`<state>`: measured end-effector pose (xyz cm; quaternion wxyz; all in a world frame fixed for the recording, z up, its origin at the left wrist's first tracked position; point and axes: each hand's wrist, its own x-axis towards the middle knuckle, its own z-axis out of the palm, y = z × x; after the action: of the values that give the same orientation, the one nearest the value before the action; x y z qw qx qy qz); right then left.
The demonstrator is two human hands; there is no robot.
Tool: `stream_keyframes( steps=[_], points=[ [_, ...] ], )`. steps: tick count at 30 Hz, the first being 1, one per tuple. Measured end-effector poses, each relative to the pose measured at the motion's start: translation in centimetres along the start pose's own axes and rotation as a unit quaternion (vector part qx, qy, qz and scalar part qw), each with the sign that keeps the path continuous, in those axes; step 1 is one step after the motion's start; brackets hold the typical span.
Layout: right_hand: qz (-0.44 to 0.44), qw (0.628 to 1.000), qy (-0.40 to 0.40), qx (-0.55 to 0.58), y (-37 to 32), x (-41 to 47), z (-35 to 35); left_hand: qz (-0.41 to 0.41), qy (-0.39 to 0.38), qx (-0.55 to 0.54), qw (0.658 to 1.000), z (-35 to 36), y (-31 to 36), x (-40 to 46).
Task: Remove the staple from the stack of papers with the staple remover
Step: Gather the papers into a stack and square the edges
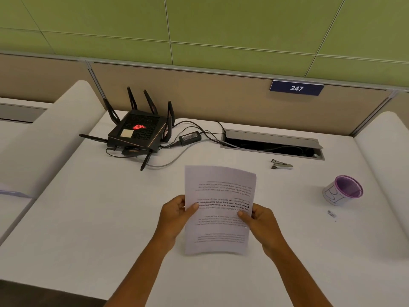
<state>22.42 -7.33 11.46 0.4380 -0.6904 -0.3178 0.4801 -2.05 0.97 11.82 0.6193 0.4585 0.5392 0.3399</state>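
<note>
I hold the thin white stack of printed papers [219, 209] above the white tabletop [88, 218] with both hands. My left hand [174, 214] grips the left edge with the thumb on top, and my right hand [260, 221] grips the right edge in the same way. The text is upside down to me. I cannot see the staple from here; it is too small or it is hidden, so I do not know which corner carries it.

The small metal staple remover [281, 164] lies on the tabletop well apart from the papers, behind them and to my right, near the open grey cable slot [272, 144]. Neither hand touches it.

In my judgement, the main risk is that I pull at the wrong corner or hook the staple badly, and then the thin sheets tear. The sheets can also slide apart if I let go with one hand to reach for the tool.

To my right stands a purple plastic cup with a white paper label [343, 190]. I see only its inner wall; whether anything is in it I cannot tell. Some tiny metal bits [331, 214] lie on the tabletop just in front of it.
</note>
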Motion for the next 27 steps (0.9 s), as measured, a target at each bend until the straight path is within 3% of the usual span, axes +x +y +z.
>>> stream_keyframes(
  steps=[6, 16, 23, 27],
  points=[
    [-0.058, 0.997, 0.045, 0.011, -0.5, -0.3, 0.4, 0.060, 0.015, -0.025, 0.998, 1.5, 0.9, -0.5],
    [-0.044, 0.996, 0.074, 0.033, 1.0, -0.9, 1.3, 0.050, 0.018, 0.013, 0.999, 2.4, -0.5, -1.4],
    [-0.026, 0.996, 0.062, 0.052, 1.4, -1.0, 1.2, 0.034, 0.012, 0.028, 0.999, 2.6, -1.3, -2.0],
    [-0.014, 0.999, 0.016, 0.041, 1.1, -1.1, 0.3, 0.008, 0.027, 0.011, 1.000, 2.2, -1.7, -1.9]
  ],
)
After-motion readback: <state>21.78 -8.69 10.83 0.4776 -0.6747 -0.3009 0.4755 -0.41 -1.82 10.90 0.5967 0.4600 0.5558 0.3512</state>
